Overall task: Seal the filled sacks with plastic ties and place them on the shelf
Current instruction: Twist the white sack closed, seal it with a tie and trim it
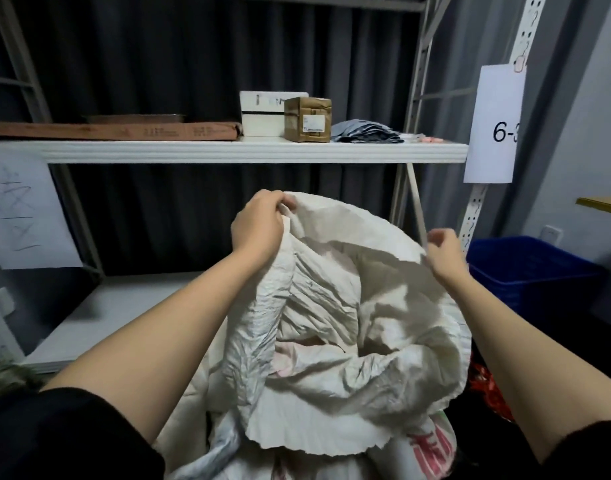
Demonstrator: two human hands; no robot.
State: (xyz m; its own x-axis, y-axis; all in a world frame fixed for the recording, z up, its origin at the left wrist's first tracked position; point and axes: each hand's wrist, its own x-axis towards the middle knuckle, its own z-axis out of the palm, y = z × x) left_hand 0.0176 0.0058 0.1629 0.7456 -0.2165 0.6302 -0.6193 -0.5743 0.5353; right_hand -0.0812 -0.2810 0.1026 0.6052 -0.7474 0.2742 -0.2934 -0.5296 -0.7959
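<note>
- White woven plastic sack [335,327], crumpled and open-mouthed, stands in front of the white metal shelf [255,151], between the person's forearms.
- Left hand [259,226] pinches the far rim of the mouth; right hand [444,252] pinches the right rim, fingers curled.
- Good practice would be gathering the rim evenly toward the middle into one tight neck, leaving slack above the contents for a tie.
- No plastic tie is clearly identifiable.
</note>
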